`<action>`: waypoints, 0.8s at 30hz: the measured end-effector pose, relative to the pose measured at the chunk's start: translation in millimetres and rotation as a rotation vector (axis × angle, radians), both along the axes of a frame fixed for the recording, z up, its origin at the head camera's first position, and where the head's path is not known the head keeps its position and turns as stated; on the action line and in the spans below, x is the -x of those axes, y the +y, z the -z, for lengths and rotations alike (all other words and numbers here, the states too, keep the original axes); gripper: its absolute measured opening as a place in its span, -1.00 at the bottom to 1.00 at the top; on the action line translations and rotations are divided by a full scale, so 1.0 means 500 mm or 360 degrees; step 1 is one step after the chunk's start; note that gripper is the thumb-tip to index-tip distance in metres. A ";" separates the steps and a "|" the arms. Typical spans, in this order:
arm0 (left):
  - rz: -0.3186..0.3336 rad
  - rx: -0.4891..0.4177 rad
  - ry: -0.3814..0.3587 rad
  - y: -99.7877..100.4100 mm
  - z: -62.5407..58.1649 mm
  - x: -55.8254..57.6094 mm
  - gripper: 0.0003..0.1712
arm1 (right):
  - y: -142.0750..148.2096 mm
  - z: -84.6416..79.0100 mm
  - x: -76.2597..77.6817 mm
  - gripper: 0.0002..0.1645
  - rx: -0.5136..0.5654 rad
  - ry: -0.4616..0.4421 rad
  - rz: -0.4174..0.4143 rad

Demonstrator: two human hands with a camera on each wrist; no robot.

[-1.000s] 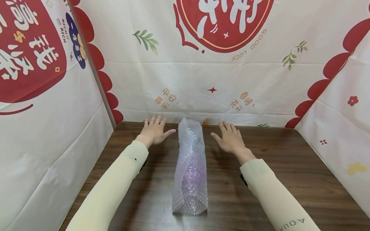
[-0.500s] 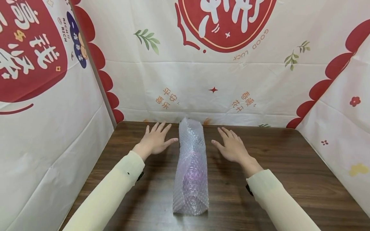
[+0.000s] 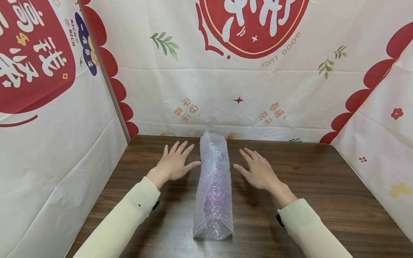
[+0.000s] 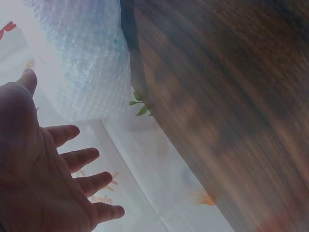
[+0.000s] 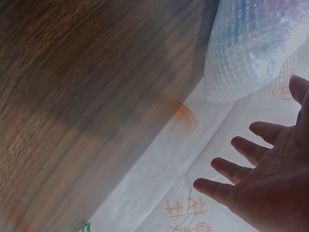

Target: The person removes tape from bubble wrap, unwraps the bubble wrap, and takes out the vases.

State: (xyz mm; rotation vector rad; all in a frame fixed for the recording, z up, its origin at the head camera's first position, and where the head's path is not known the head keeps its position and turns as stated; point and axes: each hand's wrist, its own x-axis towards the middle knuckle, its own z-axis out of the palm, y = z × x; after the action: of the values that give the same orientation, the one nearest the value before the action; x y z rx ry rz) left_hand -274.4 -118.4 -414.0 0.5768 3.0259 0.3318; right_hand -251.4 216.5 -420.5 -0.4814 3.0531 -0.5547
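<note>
A long bundle in bubble wrap lies on the dark wooden table, its length running away from me. It looks bluish at the far end and purple toward the near end; what is inside is hidden by the wrap. To its left is my left hand, fingers spread, thumb tip right at the wrap's edge in the head view. My right hand hovers on the other side, fingers spread, a small gap between its thumb and the bundle. Both wrist views show the palm of the left hand and right hand holding nothing.
The wooden table ends at a white printed cloth wall behind the bundle. Similar cloth hangs along the left side and the right side.
Both hands have drawn back a little toward me from the table's far edge, staying on either side of the bundle. The bubble-wrapped bundle has kept its place.
</note>
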 end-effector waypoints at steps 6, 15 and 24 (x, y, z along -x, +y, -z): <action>0.0005 -0.0019 -0.0004 0.003 -0.003 -0.013 0.01 | -0.001 -0.006 -0.017 -0.01 0.0022 0.0003 -0.0005; 0.0046 -0.0062 0.0035 0.012 -0.014 -0.040 -0.05 | -0.008 -0.017 -0.044 -0.06 0.0125 0.0028 -0.0058; 0.0080 -0.0094 0.0067 0.012 -0.007 -0.069 -0.08 | -0.021 -0.017 -0.060 -0.14 0.0191 -0.0016 -0.0107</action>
State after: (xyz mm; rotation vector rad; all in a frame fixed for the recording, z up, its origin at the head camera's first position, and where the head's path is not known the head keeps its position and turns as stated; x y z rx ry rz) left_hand -240.0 -112.1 -410.6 0.6713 3.0444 0.4134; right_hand -221.2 205.9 -412.2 -0.5797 2.9931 -0.7381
